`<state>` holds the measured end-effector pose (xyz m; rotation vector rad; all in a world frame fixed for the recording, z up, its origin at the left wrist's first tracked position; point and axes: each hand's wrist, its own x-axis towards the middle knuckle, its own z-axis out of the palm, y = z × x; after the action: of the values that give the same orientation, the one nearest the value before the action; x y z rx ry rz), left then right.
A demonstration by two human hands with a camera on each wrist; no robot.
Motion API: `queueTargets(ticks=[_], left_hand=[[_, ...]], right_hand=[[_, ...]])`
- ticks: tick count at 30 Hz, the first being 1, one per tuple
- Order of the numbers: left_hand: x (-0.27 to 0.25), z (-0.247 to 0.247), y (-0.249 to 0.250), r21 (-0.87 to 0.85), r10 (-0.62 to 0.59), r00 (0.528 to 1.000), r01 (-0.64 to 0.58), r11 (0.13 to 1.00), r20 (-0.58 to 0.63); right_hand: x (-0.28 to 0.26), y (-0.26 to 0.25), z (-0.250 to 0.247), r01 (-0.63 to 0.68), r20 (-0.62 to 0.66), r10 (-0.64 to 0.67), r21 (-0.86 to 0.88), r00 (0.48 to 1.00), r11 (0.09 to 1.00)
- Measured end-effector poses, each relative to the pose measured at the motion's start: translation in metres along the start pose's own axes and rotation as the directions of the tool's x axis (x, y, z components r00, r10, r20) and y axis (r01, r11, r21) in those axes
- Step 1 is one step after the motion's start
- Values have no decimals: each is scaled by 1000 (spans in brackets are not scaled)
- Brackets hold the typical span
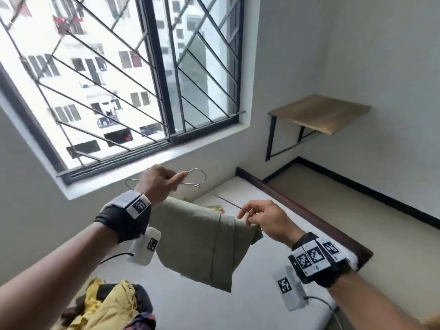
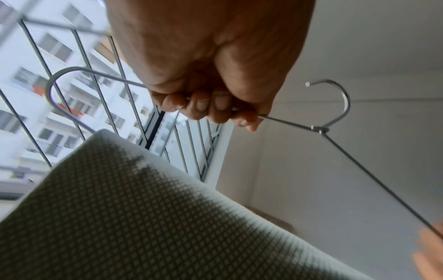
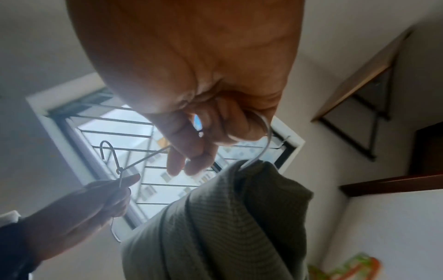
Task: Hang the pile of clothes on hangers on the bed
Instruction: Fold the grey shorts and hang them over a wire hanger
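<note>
- Metal wire hanger up in the air over the bed, roughly level with the window sill, long axis running from the left hand across to the right.
- Left hand clenched round the hanger's upper wire just beside the hook, fingers wrapped tight, index finger pointing along the wire toward the hook.
- Right hand curled round the hanger's far rounded shoulder end, wire loop coming out from under the fingers in the right wrist view.
- Olive-green knit garment folded over the hanger's lower bar, hanging down between the two hands, well above the mattress. Bunched closer to the right-hand end, touching that curved corner.
- Looks like the draping part is basically done for this piece; probably just needs centring on the bar.
- Key bit for the next move: garment sits below and between both grips, hook sticks up next to the left hand, so left hand is the nearer one to carry it by the hook while the right lets go.
- Could slide off the bar toward the right end if tilted that way. Just a guess.
- Pile of clothes (yellow, dark stuff) on the bed below the hanger, toward the left arm, plenty left to hang.
- Something colourful lying on the bed beyond the hanger; can't tell what it is.
</note>
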<state>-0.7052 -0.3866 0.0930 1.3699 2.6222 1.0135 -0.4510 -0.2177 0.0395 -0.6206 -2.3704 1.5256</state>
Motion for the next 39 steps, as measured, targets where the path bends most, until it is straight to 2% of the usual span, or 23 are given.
queueTargets(ticks=[2, 4, 7, 9, 11, 13, 14, 16, 18, 19, 20, 21, 22, 23, 24, 25, 26, 28, 30, 34, 39], left_hand=[[-11, -49, 0, 26, -64, 993, 66, 997, -100], [-24, -98, -5, 32, -95, 979, 102, 994, -179], [-51, -158, -10, 61, -140, 956, 161, 985, -259], [-75, -190, -9, 78, -176, 926, 213, 974, -334], [-104, -218, -7, 66, -219, 863, 278, 958, -454], [-139, -238, -11, 75, -237, 763, 350, 934, -601], [-158, -244, -14, 110, -210, 711, 376, 920, -671], [-199, -255, -22, 231, -67, 611, 395, 889, -789], [-245, -260, -24, 306, 26, 541, 434, 847, -840], [-270, -259, -24, 338, 50, 535, 456, 823, -843], [-295, -259, -24, 371, 47, 569, 468, 802, -821], [-320, -258, -22, 395, -3, 636, 484, 781, -772], [-345, -258, -20, 412, -108, 704, 525, 745, -702], [-369, -261, -19, 435, -241, 740, 590, 680, -628], [-392, -267, -17, 462, -367, 737, 654, 599, -567], [-417, -276, -14, 479, -454, 706, 705, 523, -544], [-441, -287, -9, 463, -509, 655, 756, 463, -560], [-494, -311, -1, 368, -557, 535, 844, 391, -635], [-551, -334, 9, 334, -579, 438, 899, 284, -688], [-667, -371, 34, 312, -530, 322, 944, 112, -785], [-810, -406, 85, 138, -440, 88, 987, -82, -894]], right_hand=[[10, -37, 11, 80, 64, -84, 70, 994, 994], [27, -72, 23, 198, 114, -205, 66, 972, 978], [51, -120, 43, 407, 181, -392, -52, 902, 912], [68, -153, 57, 535, 220, -509, -83, 833, 840], [82, -190, 73, 633, 245, -603, -63, 759, 772], [89, -226, 94, 699, 287, -661, -41, 693, 714], [89, -243, 106, 716, 310, -673, -36, 671, 697], [86, -273, 137, 718, 370, -666, -2, 648, 697], [78, -298, 175, 715, 427, -658, 39, 620, 698], [70, -310, 196, 716, 462, -658, 67, 595, 695], [60, -321, 219, 718, 496, -660, 101, 564, 689], [47, -332, 242, 716, 528, -663, 139, 531, 684], [31, -342, 265, 710, 554, -665, 175, 501, 682], [13, -352, 288, 703, 575, -669, 212, 472, 679], [-7, -363, 310, 694, 595, -673, 251, 440, 675], [-27, -373, 332, 683, 619, -675, 290, 401, 671], [-48, -382, 353, 668, 644, -673, 324, 363, 670], [-91, -400, 394, 639, 684, -670, 384, 289, 666], [-137, -419, 434, 621, 703, -681, 444, 205, 646], [-237, -458, 501, 577, 702, -712, 581, 3, 575], [-370, -502, 575, 549, 577, -787, 740, -221, 388]])
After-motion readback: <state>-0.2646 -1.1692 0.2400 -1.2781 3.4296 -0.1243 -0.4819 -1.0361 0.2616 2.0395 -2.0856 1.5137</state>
